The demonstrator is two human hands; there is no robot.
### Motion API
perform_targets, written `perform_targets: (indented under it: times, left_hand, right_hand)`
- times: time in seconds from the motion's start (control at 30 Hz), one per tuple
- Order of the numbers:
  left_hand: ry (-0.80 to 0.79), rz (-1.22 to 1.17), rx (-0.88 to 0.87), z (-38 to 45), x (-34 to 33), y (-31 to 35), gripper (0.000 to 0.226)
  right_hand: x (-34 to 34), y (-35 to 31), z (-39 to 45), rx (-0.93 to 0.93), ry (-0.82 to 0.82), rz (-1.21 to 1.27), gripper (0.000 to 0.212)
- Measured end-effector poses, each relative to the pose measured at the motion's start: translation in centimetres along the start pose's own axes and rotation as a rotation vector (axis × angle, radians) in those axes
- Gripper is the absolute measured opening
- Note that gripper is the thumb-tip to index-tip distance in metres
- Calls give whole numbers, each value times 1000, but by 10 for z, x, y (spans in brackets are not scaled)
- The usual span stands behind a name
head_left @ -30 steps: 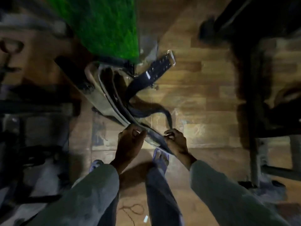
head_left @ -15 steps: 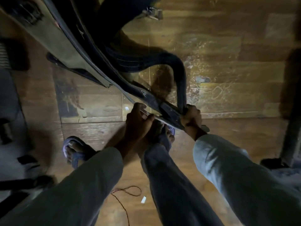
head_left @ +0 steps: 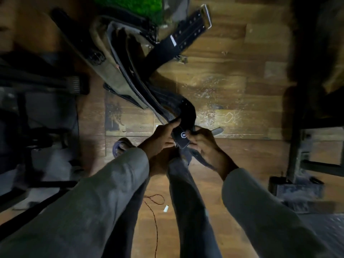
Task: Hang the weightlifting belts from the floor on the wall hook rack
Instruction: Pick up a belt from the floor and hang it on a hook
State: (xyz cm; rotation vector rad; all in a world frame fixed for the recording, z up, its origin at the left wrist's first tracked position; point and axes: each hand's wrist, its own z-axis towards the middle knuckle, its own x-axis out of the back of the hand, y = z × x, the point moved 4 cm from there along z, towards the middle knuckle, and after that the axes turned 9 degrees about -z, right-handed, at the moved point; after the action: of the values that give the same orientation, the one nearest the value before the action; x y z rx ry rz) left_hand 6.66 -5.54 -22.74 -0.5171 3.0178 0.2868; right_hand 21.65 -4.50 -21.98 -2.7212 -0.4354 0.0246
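A pile of weightlifting belts lies on the wooden floor ahead of me. A wide olive belt and dark belts run diagonally across it. Further back, a black belt with eyelets and a metal buckle points to the upper right. Both my hands grip the near end of a black belt with a round white logo, lifted a little off the floor. My left hand pinches its left edge and my right hand its right edge. The wall hook rack is out of view.
A green turf patch lies at the top. Dark gym machine frames stand at the left and right. A thin red cord and a small white scrap lie on the floor between my legs. My sandalled foot is beside my left hand.
My head has risen, so more floor and pile show. Both hands have drawn together on the belt's logo end and raised it slightly.
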Motion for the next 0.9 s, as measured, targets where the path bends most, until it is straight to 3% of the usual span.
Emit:
perform_targets:
  times: [0.1, 0.2, 0.33, 0.47, 0.57, 0.67, 0.73, 0.8, 0.9]
  left_hand:
    - [-15, -264, -54, -59, 11, 20, 48]
    - [-5, -370, -70, -115, 39, 30, 35]
    - [-32, -352, -201, -193, 78, 39, 43]
    - [-209, -295, -341, -287, 86, 52, 54]
    - [-256, -246, -409, -351, 83, 58, 56]
    - [-249, -354, -408, -399, 82, 65, 50]
    - [-329, -524, -391, -433, 81, 74, 48]
    - [-444, -634, -375, -470, 76, 90, 56]
    - [-559, -570, -391, -502, 70, 123, 86]
  right_hand:
    - [-36, -21, -68, -1, -140, 129, 28]
    - [-61, -38, -127, 32, -243, 98, 39]
    - [-84, -74, -203, 81, -263, 7, 8]
    - [-98, -126, -264, 124, -247, 187, 28]
    - [-109, -171, -299, 156, -238, 212, 48]
    - [-109, -217, -340, 284, -182, 145, 45]
    - [-107, -240, -371, 360, -192, 142, 39]
    - [-101, -259, -394, 441, -197, 132, 40]
    - [-91, -278, -430, 592, -203, 53, 37]
